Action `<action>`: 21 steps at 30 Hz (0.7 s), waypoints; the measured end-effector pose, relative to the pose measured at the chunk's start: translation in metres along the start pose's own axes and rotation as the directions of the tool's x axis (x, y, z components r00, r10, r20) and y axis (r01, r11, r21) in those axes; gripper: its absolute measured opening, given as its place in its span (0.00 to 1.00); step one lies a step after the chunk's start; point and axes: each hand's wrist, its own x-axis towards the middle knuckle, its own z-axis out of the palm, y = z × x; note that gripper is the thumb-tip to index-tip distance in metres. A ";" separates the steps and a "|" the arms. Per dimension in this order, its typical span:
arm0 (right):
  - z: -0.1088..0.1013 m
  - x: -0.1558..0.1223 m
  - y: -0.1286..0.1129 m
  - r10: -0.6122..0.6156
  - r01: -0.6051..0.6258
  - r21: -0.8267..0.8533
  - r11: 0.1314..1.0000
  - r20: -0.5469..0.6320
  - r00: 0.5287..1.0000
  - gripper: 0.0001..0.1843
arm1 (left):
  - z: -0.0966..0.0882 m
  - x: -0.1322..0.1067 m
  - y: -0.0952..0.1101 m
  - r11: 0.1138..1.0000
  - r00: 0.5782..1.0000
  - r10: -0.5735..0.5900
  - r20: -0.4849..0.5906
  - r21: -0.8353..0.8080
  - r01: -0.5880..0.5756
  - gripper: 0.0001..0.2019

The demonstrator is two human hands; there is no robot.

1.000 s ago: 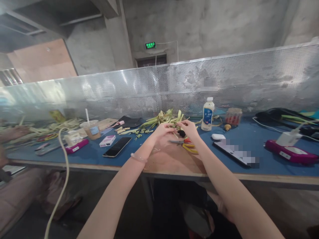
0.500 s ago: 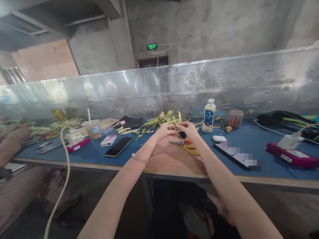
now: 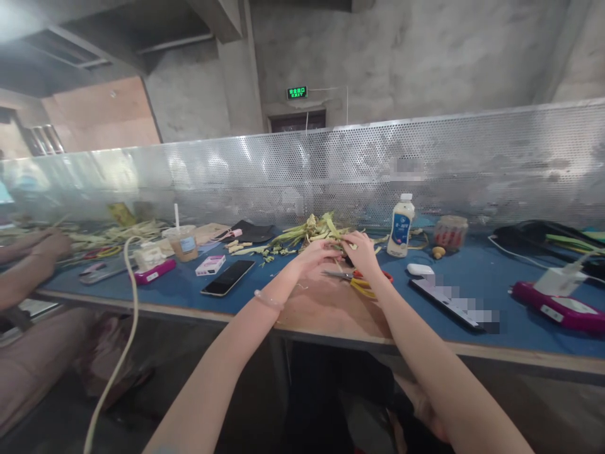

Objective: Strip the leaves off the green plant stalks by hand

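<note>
While working two-handed, treating the pale stems [image 3: 309, 230] gently

Starting nearest, at the bare wooden patch [image 3: 326, 309], then spotting the scissors [image 3: 355, 277], lying blade-leftward and partly covered by the wrist of the right hand [image 3: 362, 249]: best holding both wrists clear of that metal. Bending now at the fingers, left hand [image 3: 319, 253] and right hand alike, almost meeting at the front of the pale stems; not revealing, at this size and overlap, whether gripping a piece or hanging loose. Probably calling for a light fingertip pinch, steadying on one side while teasing on the other, squeezing softly. Looking farther, finding the pale stems heaped just behind the fingers, trailing small scraps [image 3: 246, 247] leftward. Passing the bottle [image 3: 401, 228], upright on the right. Finishing far back at the perforated metal screen [image 3: 227, 170].
</note>
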 end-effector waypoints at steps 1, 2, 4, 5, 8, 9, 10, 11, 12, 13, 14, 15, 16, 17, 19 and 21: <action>0.000 0.000 0.000 -0.013 0.013 -0.027 1.000 -0.001 1.000 0.10 | 0.000 0.000 0.000 1.000 1.000 0.013 -0.008 -0.011 -0.013 0.23; 0.000 0.000 0.000 -0.026 0.026 -0.049 0.998 -0.001 1.000 0.10 | 0.001 -0.001 -0.001 0.999 1.000 0.026 -0.018 -0.020 -0.027 0.26; 0.000 -0.001 0.000 -0.045 0.045 -0.085 0.995 -0.004 0.999 0.11 | 0.002 -0.001 -0.002 0.998 0.998 0.053 -0.035 -0.030 -0.054 0.33; 0.000 -0.001 0.000 -0.053 0.052 -0.099 0.994 -0.007 0.999 0.11 | 0.003 -0.001 -0.002 0.997 0.997 0.065 -0.038 -0.028 -0.066 0.35; 0.002 -0.001 0.003 -0.079 0.076 -0.131 0.988 -0.017 0.997 0.12 | 0.004 -0.001 -0.001 0.997 0.997 0.078 -0.017 -0.003 -0.078 0.33; 0.003 -0.001 0.004 -0.089 0.085 -0.140 0.986 -0.021 0.996 0.12 | 0.004 -0.001 0.000 0.997 0.997 0.077 -0.012 0.008 -0.077 0.29; 0.003 -0.001 0.004 -0.097 0.092 -0.149 0.984 -0.027 0.995 0.12 | 0.004 -0.001 0.001 0.997 0.997 0.073 -0.008 0.018 -0.073 0.26; 0.004 -0.001 0.004 -0.105 0.098 -0.158 0.982 -0.036 0.994 0.12 | 0.004 -0.001 0.002 0.997 0.998 0.069 -0.004 0.025 -0.068 0.23; 0.004 -0.001 0.004 -0.112 0.103 -0.167 0.981 -0.045 0.993 0.12 | 0.004 -0.001 0.002 0.997 0.998 0.067 -0.001 0.030 -0.067 0.21; 0.004 -0.001 0.003 -0.117 0.106 -0.173 0.979 -0.054 0.992 0.12 | 0.003 -0.001 0.002 0.997 0.998 0.064 0.003 0.033 -0.064 0.20; 0.004 -0.001 0.001 -0.123 0.110 -0.179 0.978 -0.062 0.991 0.12 | 0.003 -0.001 0.002 0.997 0.998 0.064 0.007 0.035 -0.064 0.20; 0.003 -0.001 -0.002 -0.128 0.114 -0.182 0.977 -0.066 0.990 0.12 | 0.002 0.000 0.002 0.997 0.998 0.066 0.010 0.034 -0.067 0.19; 0.002 -0.001 -0.004 -0.134 0.120 -0.178 0.977 -0.066 0.989 0.13 | 0.002 0.000 0.001 0.997 0.997 0.072 0.011 0.032 -0.072 0.19; 0.001 0.000 -0.007 -0.138 0.126 -0.163 0.979 -0.061 0.989 0.13 | 0.001 0.001 0.000 0.996 0.997 0.078 0.011 0.030 -0.079 0.19; -0.002 0.001 -0.013 -0.139 0.134 -0.109 0.985 -0.040 0.989 0.13 | 0.000 0.003 -0.003 0.995 0.996 0.088 0.015 0.034 -0.089 0.18; -0.004 0.002 -0.016 -0.138 0.137 -0.055 0.989 -0.015 0.990 0.14 | -0.002 0.004 -0.006 0.994 0.996 0.092 0.020 0.050 -0.092 0.17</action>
